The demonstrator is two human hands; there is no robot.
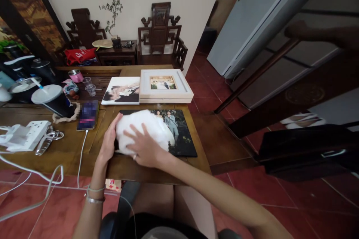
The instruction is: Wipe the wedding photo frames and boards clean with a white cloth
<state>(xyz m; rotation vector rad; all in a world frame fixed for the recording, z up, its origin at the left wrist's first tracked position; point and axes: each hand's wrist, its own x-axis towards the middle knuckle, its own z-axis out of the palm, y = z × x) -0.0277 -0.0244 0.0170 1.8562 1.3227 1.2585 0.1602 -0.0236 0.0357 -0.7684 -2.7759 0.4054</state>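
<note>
A dark photo print (179,134) of a couple lies flat on the wooden table (123,168) near its front edge. A white cloth (148,129) covers the print's left half. My right hand (144,149) lies on the cloth with its fingers spread, pressing it down. My left hand (108,140) rests against the print's left edge, fingers straight along it and touching the cloth's side.
A white framed photo (165,86) and another print (122,90) lie farther back. A phone (87,115) with a cable, a lidded cup (52,99), a white power strip (26,134), scissors (46,141) and plastic cups (90,89) sit left. Carved chairs stand by the wall.
</note>
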